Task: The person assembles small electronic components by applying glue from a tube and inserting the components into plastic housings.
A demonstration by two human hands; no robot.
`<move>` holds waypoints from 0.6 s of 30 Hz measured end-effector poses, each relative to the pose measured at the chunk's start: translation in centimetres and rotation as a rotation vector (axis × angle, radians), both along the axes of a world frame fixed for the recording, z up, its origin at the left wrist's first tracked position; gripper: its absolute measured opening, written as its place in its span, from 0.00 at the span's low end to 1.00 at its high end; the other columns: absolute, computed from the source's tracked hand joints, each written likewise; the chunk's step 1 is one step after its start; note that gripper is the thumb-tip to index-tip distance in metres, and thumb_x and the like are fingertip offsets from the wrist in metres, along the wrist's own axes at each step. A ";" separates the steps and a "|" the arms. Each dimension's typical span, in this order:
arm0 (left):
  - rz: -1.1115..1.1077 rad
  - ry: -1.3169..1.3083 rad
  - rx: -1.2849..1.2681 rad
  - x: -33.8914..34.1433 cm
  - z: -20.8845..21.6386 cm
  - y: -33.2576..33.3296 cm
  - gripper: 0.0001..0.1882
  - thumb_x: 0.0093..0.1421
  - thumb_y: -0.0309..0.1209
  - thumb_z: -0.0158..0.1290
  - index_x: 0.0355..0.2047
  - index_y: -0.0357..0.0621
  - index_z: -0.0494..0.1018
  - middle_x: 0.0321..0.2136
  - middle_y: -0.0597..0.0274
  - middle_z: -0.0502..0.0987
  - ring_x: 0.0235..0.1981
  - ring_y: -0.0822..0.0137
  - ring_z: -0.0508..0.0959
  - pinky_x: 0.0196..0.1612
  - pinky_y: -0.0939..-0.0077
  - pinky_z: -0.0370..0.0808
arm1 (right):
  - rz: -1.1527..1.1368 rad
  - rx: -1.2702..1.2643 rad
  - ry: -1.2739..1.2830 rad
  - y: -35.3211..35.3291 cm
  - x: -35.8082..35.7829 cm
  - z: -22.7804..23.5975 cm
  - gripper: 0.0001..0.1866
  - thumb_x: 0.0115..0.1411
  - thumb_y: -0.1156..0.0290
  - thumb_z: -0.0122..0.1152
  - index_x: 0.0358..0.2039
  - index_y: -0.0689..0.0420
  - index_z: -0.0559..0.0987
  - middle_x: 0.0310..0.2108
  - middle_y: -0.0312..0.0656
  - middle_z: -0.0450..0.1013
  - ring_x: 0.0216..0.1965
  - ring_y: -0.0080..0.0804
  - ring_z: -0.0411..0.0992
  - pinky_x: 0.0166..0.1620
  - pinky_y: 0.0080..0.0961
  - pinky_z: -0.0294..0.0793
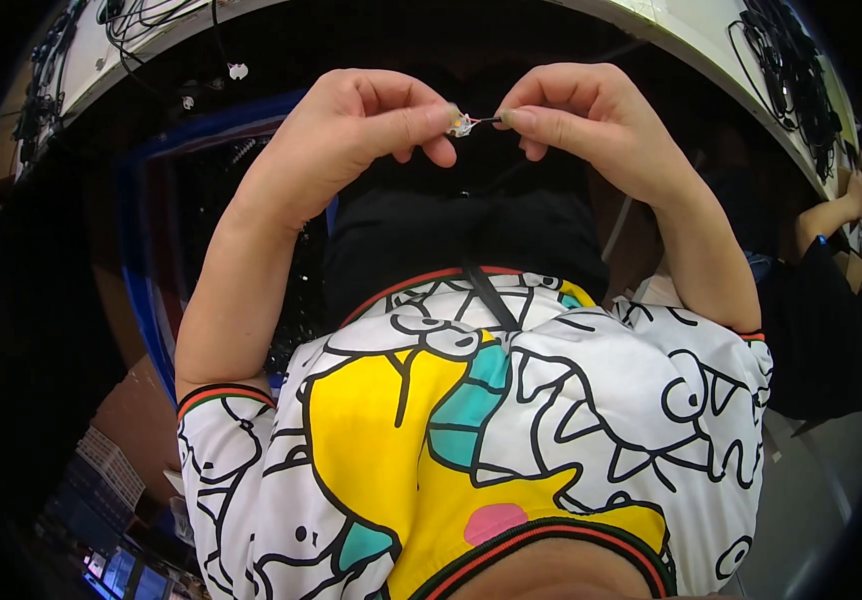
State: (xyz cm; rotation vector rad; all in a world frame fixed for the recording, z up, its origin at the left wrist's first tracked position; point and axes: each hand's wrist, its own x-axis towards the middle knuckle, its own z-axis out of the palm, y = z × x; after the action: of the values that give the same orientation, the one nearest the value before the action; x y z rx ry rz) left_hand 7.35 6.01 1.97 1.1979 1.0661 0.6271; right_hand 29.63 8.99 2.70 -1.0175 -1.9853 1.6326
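I had the small pale piece (464,127) at twelve o'clock, out over the dark lap, with the left hand's (381,120) thumb and forefinger pinched on it. From its right side, fine wires ran into a thin black cable (489,121), which I saw nipped between the thumb and forefinger of the right hand (591,115) at one o'clock. A blue-rimmed tub (136,250) sat toward nine to ten o'clock. A pale bench (676,22) curved across the top, a black cable bundle (786,75) on it at two (a co-worker's arm (829,222) showed just below, nearer three).
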 end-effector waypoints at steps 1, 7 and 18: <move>-0.002 -0.005 0.000 0.0 0.2 0.1 0.10 0.55 0.33 0.51 0.32 0.39 0.74 0.22 0.64 0.76 0.23 0.79 0.73 0.27 0.90 0.64 | 0.002 0.000 0.004 0.1 0.0 0.0 0.10 0.55 0.67 0.55 0.29 0.62 0.77 0.19 0.35 0.70 0.22 0.19 0.67 0.29 0.13 0.67; 0.002 -0.046 -0.006 -0.4 -0.2 0.5 0.14 0.59 0.38 0.46 0.33 0.40 0.74 0.22 0.65 0.76 0.26 0.82 0.71 0.27 0.92 0.63 | 0.011 -0.010 0.011 0.3 -0.1 -0.2 0.11 0.56 0.66 0.55 0.29 0.62 0.77 0.19 0.36 0.70 0.21 0.19 0.67 0.28 0.12 0.67; -0.249 -0.092 0.012 0.7 -1.0 0.3 0.14 0.58 0.37 0.45 0.32 0.39 0.75 0.22 0.66 0.74 0.25 0.81 0.71 0.28 0.91 0.61 | 0.041 -0.030 0.009 0.3 0.0 -0.4 0.11 0.56 0.66 0.54 0.29 0.61 0.77 0.20 0.36 0.70 0.22 0.19 0.67 0.28 0.13 0.68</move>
State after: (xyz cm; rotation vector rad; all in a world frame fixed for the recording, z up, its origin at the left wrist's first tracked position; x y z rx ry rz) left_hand 8.02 6.30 0.98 1.2759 0.8213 0.4906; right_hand 29.61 9.27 2.35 -0.9848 -1.9939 1.6908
